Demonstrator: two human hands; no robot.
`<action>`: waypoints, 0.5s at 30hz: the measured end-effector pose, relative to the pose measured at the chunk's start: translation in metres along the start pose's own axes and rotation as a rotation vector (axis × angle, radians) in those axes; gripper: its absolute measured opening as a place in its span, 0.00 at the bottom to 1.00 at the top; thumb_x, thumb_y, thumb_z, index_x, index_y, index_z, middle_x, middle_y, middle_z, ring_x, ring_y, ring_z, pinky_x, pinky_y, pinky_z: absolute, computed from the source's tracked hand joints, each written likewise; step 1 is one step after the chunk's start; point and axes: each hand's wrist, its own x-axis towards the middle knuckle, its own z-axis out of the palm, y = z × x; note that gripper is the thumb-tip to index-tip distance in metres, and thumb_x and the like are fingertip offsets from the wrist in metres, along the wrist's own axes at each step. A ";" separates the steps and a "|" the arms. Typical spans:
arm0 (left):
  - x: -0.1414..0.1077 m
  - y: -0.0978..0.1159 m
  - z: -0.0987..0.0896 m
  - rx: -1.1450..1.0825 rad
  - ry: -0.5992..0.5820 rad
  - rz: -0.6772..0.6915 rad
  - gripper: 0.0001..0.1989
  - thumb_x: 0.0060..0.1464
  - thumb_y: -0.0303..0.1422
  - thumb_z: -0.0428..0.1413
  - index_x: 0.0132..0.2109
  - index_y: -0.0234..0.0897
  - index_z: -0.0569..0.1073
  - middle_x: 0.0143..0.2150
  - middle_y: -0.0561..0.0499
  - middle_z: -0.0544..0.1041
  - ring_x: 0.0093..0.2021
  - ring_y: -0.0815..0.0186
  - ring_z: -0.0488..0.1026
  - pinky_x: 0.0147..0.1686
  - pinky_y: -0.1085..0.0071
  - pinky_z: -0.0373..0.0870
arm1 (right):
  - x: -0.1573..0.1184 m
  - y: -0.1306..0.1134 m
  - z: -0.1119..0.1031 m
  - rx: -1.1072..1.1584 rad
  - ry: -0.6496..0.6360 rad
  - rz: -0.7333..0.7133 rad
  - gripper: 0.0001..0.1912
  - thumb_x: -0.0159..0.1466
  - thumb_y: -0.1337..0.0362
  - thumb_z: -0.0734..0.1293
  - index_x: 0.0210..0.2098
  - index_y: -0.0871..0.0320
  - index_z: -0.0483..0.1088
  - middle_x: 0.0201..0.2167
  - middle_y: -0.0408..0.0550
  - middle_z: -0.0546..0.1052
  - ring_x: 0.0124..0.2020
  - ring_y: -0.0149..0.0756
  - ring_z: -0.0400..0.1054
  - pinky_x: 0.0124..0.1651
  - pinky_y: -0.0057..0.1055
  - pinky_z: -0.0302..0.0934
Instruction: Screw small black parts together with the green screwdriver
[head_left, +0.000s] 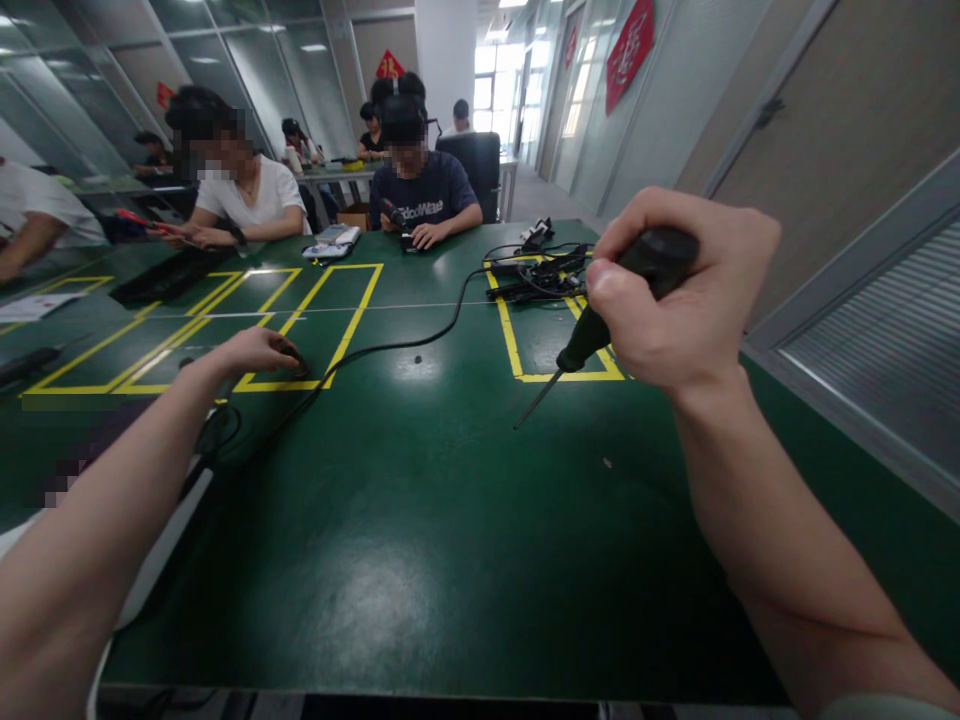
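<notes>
Right hand (679,300) fingers clamp a screwdriver (600,325), tip angled down for work; left hand (255,352) fingers curl over a small dark object (294,357).

The room is long, and a dark green tabletop (420,520) fills most of the view. Yellow tape rectangles (330,300) are marked on it. On the far side of the tabletop two co-workers (420,190) sit, and behind them there is a black office chair (469,160). More people sit at tables further back. The wall on the left is made of glass panels (247,60). The wall on the right is grey, with a red decoration (628,50) on it. Bright daylight comes from windows (491,90) at the far end, and ceiling lamps reflect in the glass.
</notes>
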 end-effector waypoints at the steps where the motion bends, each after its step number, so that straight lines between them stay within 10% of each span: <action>1: 0.000 0.000 0.000 -0.010 0.000 0.007 0.16 0.40 0.37 0.67 0.39 0.38 0.82 0.39 0.50 0.85 0.37 0.62 0.79 0.36 0.73 0.74 | 0.000 0.000 0.000 0.002 -0.003 0.007 0.09 0.56 0.66 0.67 0.23 0.52 0.62 0.17 0.37 0.64 0.18 0.30 0.57 0.21 0.31 0.54; 15: -0.006 0.002 0.005 -0.069 0.046 0.009 0.20 0.40 0.42 0.68 0.41 0.37 0.82 0.40 0.49 0.86 0.38 0.62 0.79 0.36 0.73 0.74 | -0.001 -0.001 0.003 -0.038 0.010 0.014 0.08 0.54 0.65 0.66 0.23 0.52 0.61 0.18 0.38 0.63 0.19 0.30 0.54 0.23 0.32 0.53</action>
